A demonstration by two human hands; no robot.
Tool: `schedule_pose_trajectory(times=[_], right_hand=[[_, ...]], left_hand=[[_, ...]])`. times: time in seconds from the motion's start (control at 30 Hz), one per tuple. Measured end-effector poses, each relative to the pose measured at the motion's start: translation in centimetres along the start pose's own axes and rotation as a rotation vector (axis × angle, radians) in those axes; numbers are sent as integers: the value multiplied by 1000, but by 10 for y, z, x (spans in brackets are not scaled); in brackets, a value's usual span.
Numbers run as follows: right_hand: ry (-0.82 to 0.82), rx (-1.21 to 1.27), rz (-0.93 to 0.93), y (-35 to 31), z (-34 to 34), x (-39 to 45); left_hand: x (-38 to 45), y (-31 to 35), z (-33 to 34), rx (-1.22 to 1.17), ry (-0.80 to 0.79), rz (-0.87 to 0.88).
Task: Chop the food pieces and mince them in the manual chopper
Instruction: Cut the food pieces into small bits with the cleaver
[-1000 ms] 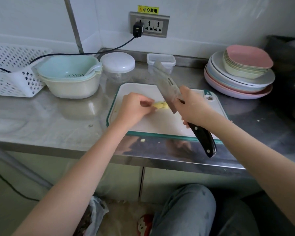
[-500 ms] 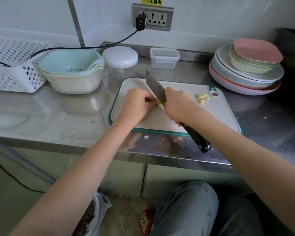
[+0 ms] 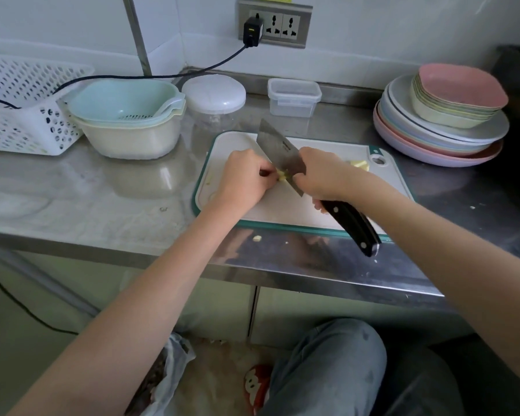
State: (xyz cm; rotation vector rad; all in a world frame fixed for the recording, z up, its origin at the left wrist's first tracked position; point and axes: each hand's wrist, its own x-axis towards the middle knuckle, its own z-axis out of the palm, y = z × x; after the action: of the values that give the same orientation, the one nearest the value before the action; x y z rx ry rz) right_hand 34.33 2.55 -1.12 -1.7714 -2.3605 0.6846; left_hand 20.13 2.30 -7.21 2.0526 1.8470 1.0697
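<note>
A white cutting board (image 3: 327, 148) with a teal rim lies on the steel counter. My left hand (image 3: 243, 178) pinches a pale yellow food piece (image 3: 282, 175) on the board. My right hand (image 3: 324, 174) grips a cleaver (image 3: 279, 151) by its black handle (image 3: 351, 226), and the blade stands on that piece. A few cut yellow pieces (image 3: 359, 165) lie at the board's far right, partly behind my right wrist. The manual chopper (image 3: 213, 100), a clear jar with a white domed lid, stands behind the board.
Nested pastel colander bowls (image 3: 126, 121) and a white perforated basket (image 3: 21, 106) stand at the left. A small clear lidded box (image 3: 293, 96) sits by the back wall. Stacked plates and bowls (image 3: 445, 115) fill the right. A food scrap (image 3: 256, 238) lies near the counter's front edge.
The cleaver came down from a raised tilt and shifted left onto the piece under my left hand. Cut pieces came into view at the board's right. The view moved slightly.
</note>
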Motion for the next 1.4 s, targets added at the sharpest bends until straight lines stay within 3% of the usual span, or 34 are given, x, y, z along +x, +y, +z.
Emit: schedule_pose_trajectory(times=[0.3,0.43,0.53,0.67,0.77,0.97,1.23,1.4], right_hand=[[52,-80,-42,0,3,-2],[29,192,8,25,-9,-15],[237,472,66,56,-29,-29],[416,592,258,114,-48,-47],[471,477,389,155,-46,-62],[453,415,466,178,-30,-80],[378,-224,507,170,-34,-71],[334,-393,476,167,-39,-67]], left_hand=[[1,-4,2,-4,21,23],[-2,-2,-4,-54,42,28],[-4,1,-6,-118,34,10],[-2,-1,-3,-47,-57,-41],[-1,-4,-1,118,-126,-26],[-5,-4,-5,145,-140,-20],[-20,1,-11,127,-145,10],[-23,-1,-10,105,-161,-1]])
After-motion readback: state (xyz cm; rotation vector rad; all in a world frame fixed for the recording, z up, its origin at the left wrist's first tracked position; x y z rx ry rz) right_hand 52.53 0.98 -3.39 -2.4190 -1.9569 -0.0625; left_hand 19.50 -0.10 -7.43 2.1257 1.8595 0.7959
